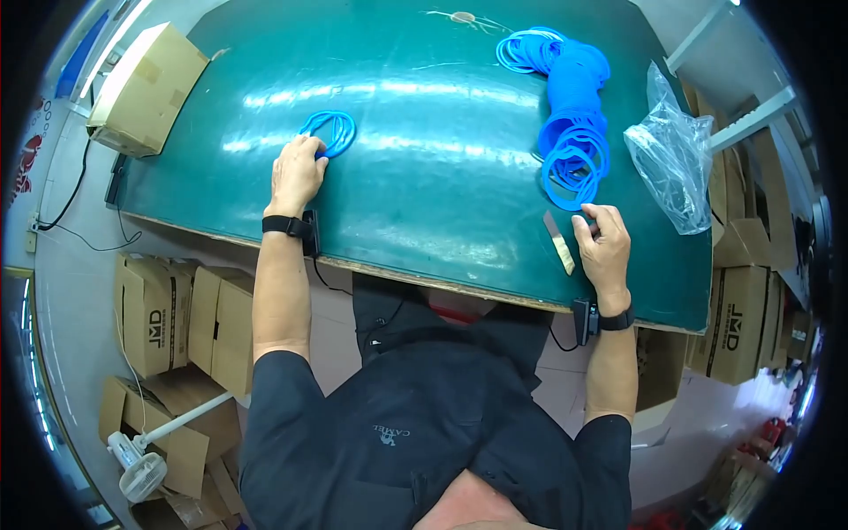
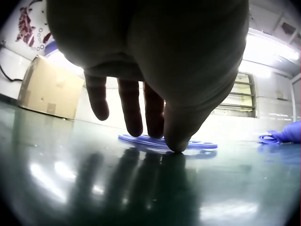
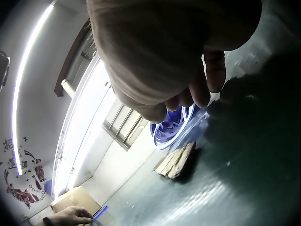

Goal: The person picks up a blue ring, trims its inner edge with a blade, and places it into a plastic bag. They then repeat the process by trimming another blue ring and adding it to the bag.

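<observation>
Several thin blue rings (image 1: 345, 124) lie together on the green table, left of its middle. The left hand (image 1: 298, 172) reaches over their near left edge and holds that edge between thumb and fingers; in the left wrist view the fingertips (image 2: 134, 130) point down at the rings. To the right, the right hand (image 1: 608, 247) is at the near end of a long pile of blue rings (image 1: 579, 88), its index fingertip at the nearest loop. Its thumb and index finger stand apart, the other fingers bent. Beside it lies a knife (image 1: 563, 252) with a pale wrapped handle.
A crumpled clear plastic bag (image 1: 676, 163) lies on the table's right side. A cardboard box (image 1: 152, 93) stands at the far left. More cartons (image 1: 155, 314) are on the floor, near a white fan (image 1: 141, 473). The table's front edge (image 1: 442, 290) runs before the person.
</observation>
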Tool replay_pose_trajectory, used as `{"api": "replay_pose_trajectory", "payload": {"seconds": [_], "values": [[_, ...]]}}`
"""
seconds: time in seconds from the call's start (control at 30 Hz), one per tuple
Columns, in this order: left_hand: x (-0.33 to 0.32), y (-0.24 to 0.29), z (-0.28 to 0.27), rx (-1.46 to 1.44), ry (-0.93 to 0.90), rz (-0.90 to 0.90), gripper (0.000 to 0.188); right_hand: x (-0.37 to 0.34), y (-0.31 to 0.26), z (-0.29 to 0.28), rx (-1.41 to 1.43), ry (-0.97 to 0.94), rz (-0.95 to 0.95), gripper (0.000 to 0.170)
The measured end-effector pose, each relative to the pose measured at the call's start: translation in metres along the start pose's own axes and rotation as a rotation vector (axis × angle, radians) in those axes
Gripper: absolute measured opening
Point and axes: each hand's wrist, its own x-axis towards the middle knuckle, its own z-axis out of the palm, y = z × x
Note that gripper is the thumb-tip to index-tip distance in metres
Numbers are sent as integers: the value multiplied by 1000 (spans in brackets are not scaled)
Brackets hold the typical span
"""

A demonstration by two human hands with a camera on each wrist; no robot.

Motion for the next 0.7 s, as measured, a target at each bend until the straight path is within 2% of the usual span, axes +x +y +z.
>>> {"api": "replay_pose_trajectory", "payload": {"seconds": [0.07, 0.2, 0.57, 0.7], "values": [[1, -2, 2, -1, -67, -25, 21, 0, 2, 0, 10, -1, 12, 20], [1, -15, 10, -79, -14, 57, 15, -1, 3, -1, 10, -14, 21, 19], [5, -19, 11, -243, -4, -71, 15, -2, 5, 1, 10, -32, 12, 17], [3, -9, 1, -146, -50, -74, 15, -2, 5, 0, 8, -34, 10, 17]]}}
